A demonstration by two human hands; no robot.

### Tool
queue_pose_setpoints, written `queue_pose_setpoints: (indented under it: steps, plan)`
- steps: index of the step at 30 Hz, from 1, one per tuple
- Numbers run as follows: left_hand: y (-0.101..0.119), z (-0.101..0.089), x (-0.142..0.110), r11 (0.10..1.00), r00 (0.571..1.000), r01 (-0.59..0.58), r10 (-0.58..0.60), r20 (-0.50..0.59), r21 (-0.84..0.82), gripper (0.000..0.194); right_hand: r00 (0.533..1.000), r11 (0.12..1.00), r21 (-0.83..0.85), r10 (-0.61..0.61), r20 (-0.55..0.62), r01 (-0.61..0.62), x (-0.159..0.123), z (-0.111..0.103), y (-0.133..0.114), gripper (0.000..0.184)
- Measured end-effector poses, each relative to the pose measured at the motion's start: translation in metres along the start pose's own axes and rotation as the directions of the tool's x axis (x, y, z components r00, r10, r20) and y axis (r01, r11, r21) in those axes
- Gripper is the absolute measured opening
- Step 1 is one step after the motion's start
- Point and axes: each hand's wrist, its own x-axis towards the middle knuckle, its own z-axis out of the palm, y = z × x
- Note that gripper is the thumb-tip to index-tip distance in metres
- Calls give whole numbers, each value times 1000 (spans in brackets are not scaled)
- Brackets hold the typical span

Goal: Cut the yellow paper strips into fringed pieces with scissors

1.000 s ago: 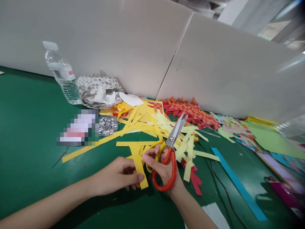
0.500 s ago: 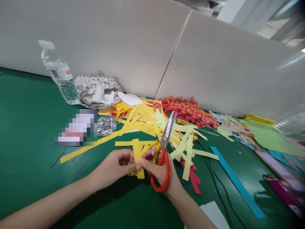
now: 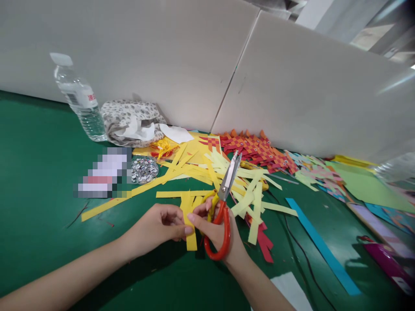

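Note:
My left hand [image 3: 154, 229] pinches a folded yellow paper strip [image 3: 189, 220] between thumb and fingers, low over the green table [image 3: 39, 164]. My right hand [image 3: 216, 229] grips red-handled scissors [image 3: 223, 207]; their blades are closed and point up and away. Its fingertips also touch the same yellow strip. Just beyond both hands lies a heap of loose yellow strips [image 3: 220, 177].
A water bottle [image 3: 78, 101] and a patterned cloth [image 3: 129, 121] stand at the back left by the white partition [image 3: 181, 56]. A dish of googly eyes [image 3: 142, 169], woven red-orange paper pieces [image 3: 256, 149], a blue strip [image 3: 320, 246], and coloured sheets [image 3: 366, 185] lie around.
Both hands drew slightly nearer to me with the yellow strip. The scissors swung from leaning right to more upright, and the strip was worked between the fingers.

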Motion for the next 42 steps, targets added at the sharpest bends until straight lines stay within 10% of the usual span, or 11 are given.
queue_pose_setpoints:
  steps: [6,14,42]
  plan:
    - [6,0,-1,999,999,-40,39,-20,-36,23,1000,1000,16,20,21,-21,-1,0,-1,43]
    - [14,-7,-2,978,934,-205,185,-305,-36,28,993,997,21,76,94,-78,-2,4,-2,41]
    - [15,-10,-3,982,922,-186,170,-348,-15,26,989,997,-13,80,121,-79,-2,3,-1,41]
